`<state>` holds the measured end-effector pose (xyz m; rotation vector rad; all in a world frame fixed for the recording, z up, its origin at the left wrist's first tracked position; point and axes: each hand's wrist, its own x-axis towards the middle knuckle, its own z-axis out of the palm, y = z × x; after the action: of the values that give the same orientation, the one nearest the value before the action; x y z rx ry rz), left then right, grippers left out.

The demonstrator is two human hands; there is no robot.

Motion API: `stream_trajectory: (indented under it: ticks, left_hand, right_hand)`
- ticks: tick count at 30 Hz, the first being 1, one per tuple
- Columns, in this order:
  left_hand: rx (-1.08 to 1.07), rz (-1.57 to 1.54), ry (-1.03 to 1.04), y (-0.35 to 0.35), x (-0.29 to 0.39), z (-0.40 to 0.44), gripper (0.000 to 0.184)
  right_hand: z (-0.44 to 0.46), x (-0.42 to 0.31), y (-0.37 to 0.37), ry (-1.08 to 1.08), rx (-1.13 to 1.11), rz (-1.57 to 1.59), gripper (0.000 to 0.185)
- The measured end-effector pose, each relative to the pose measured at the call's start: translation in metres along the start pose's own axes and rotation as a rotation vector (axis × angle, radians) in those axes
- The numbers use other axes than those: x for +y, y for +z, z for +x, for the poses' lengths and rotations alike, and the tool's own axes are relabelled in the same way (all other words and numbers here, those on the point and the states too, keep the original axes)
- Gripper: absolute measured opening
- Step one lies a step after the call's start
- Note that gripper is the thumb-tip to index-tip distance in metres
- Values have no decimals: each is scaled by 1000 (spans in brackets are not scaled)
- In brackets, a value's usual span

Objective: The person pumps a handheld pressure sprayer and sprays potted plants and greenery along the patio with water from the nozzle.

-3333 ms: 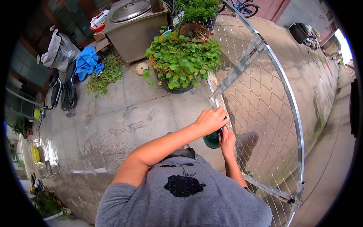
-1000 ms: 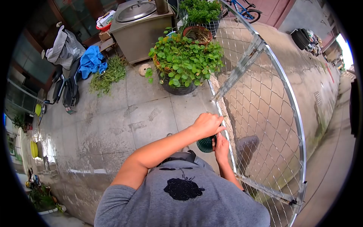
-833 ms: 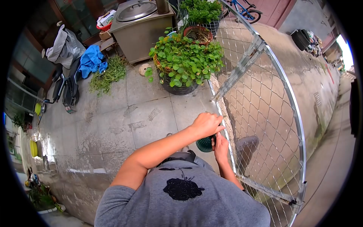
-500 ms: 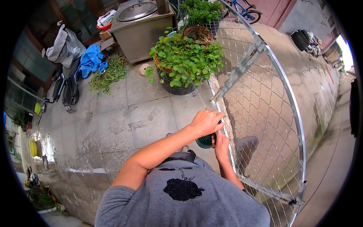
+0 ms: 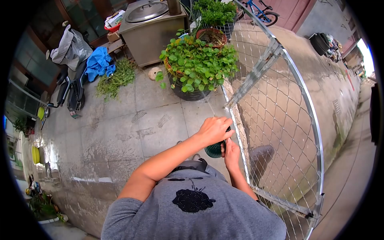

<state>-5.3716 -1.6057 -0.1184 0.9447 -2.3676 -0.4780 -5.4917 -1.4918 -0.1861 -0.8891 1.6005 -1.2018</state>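
Note:
A dark green ribbed bottle [image 5: 214,150] is held upright in front of my body, partly hidden by my hands. My left hand [image 5: 215,129] is closed over its dark top. Below it, my right hand [image 5: 231,152] grips the bottle's right side, thumb up. A thin pale streak, like a jet of water, runs from beside my left hand towards the round-leaved green plant [image 5: 200,64] in a black pot [image 5: 188,93]. Just right of my hands stands the edge of a wire mesh gate [image 5: 276,104].
Behind the plant are a metal cabinet [image 5: 150,36] with a round lid [image 5: 147,11] and a second potted plant [image 5: 214,14]. A scooter [image 5: 75,94] with a blue cloth [image 5: 98,64] stands left, beside cut greens [image 5: 116,80]. Wet patches mark the paving.
Both hands and the bottle have moved left, away from the gate edge. A pale streak now shows between my left hand and the plant. The scene has shifted slightly right.

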Motion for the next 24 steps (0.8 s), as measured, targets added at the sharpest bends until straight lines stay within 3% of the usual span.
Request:
stream_trajectory:
  ticks: [19,24]
  left_hand:
    - [5,-40,26,6,9,10,27]
    - [101,-63,53,-6,18,20,25]
  right_hand:
    - [-4,9,-12,29,39,-65,49]
    - [-4,-7,-11,46,91,-70,48]
